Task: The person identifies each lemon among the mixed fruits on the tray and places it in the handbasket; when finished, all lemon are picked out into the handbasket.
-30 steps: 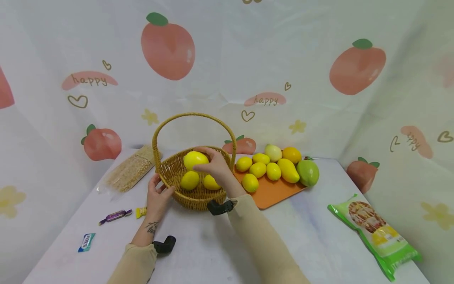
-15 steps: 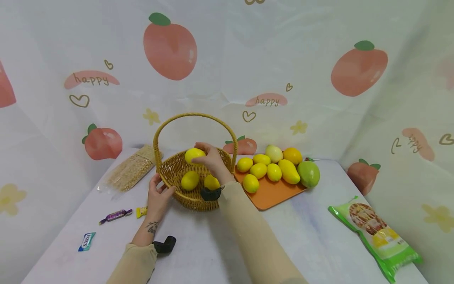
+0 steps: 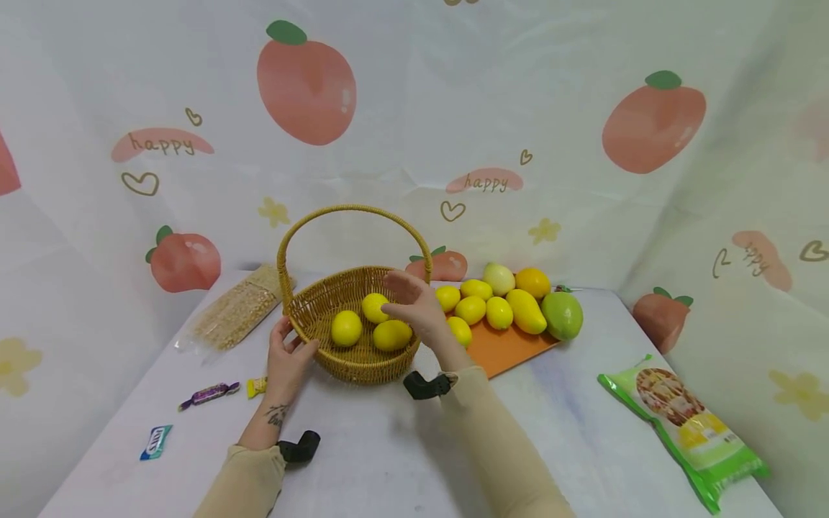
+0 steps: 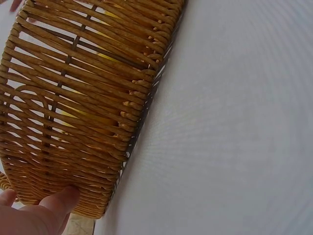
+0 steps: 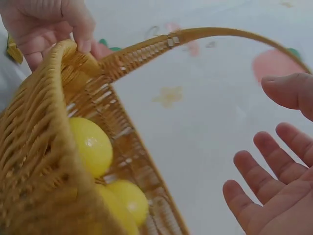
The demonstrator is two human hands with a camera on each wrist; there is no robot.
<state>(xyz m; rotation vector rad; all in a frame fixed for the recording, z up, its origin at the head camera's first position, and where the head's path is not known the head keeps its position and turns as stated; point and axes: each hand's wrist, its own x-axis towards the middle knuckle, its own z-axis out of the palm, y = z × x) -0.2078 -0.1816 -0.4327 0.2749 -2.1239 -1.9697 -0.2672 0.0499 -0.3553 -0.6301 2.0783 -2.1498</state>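
Note:
A wicker basket (image 3: 363, 371) with a tall arched handle stands on the table in the head view. Three yellow lemons lie inside: one at the left (image 3: 346, 329), another lemon (image 3: 374, 308) behind, and a third lemon (image 3: 392, 335) at the right. My left hand (image 3: 289, 367) grips the basket's left rim, its thumb over the edge in the right wrist view. Above the basket's right side, my right hand (image 3: 417, 311) is spread and holds nothing. The right wrist view shows that palm (image 5: 281, 181) with fingers apart, clear of the lemons.
Right of the basket, an orange tray (image 3: 512, 351) bears several lemons (image 3: 471, 310), a mango (image 3: 526, 311), a green fruit (image 3: 562, 315) and an orange (image 3: 532, 282). Wrapped candies (image 3: 210, 395) and a grain bag (image 3: 241, 313) lie left. A green snack bag (image 3: 689, 428) lies far right.
My right hand lowered a lemon into the basket, let go of it and drew back to the right. The left hand has stayed on the rim.

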